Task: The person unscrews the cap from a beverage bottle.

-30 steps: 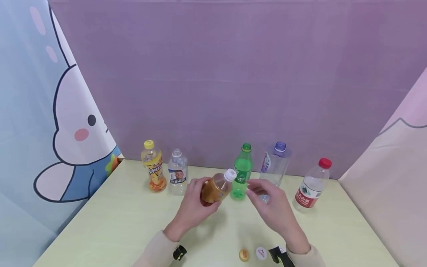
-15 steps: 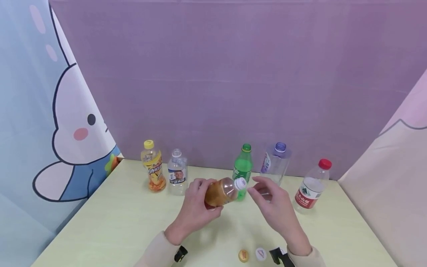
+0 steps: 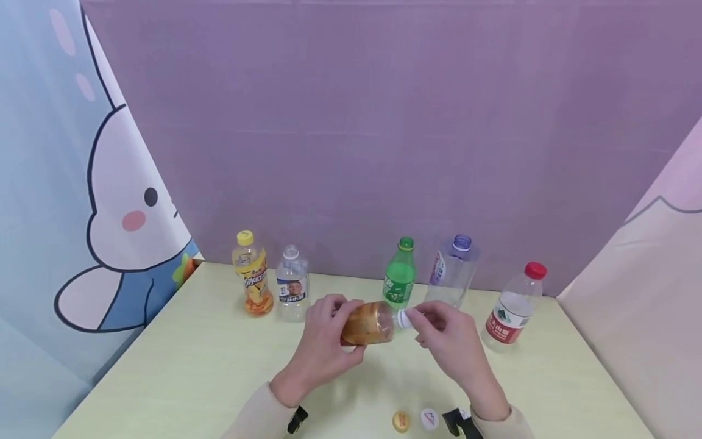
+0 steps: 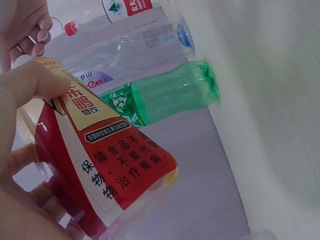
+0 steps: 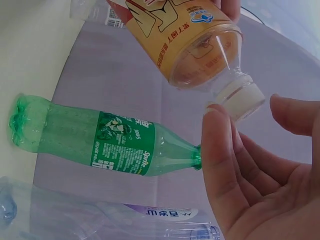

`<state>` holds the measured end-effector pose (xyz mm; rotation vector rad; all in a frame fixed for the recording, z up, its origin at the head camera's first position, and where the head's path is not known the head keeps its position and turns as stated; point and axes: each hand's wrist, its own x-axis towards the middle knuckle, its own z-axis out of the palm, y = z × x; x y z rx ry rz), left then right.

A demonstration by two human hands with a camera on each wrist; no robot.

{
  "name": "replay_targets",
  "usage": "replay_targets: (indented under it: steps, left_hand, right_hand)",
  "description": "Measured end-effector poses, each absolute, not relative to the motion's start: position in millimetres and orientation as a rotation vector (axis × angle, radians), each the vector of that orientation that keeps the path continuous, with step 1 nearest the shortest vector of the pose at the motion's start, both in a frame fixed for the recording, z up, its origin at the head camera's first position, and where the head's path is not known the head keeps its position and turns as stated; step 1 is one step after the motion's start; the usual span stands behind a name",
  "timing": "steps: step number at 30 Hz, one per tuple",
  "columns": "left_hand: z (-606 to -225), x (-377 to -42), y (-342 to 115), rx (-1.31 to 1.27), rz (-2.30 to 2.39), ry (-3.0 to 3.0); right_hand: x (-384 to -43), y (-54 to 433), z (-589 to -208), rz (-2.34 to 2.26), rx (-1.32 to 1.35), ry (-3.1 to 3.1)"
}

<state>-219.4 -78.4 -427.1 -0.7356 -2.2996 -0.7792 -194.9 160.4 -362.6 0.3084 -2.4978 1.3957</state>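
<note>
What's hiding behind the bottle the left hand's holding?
In the head view, a green bottle stands behind the held bottle, which hides much of the green one's bottom.

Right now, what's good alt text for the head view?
The left hand holds a tilted brown bottle, with the right hand at its white cap. Five other bottles stand farther back; a yellow cap and another white cap lie nearer on the table.

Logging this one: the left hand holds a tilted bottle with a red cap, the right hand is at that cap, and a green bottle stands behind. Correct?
The cap is white, not red, as the right wrist view shows. The rest is right: the left hand holds a tilted bottle, the right hand is at its cap, and a green bottle stands behind.
</note>
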Motion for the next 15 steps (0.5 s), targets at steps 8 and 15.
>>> replay_targets:
  steps: [8, 15]
  left_hand:
    - [-425.3, -216.1, -75.7, -0.742, -0.77, -2.32]
    - [-425.0, -215.3, -75.7, -0.732, -0.708, -2.305]
  right_hand:
    - [-194.7, 158.4, -362.0, 1.355, 0.306, -2.542]
    - [-191.6, 156.1, -362.1, 1.318, 0.358, -2.535]
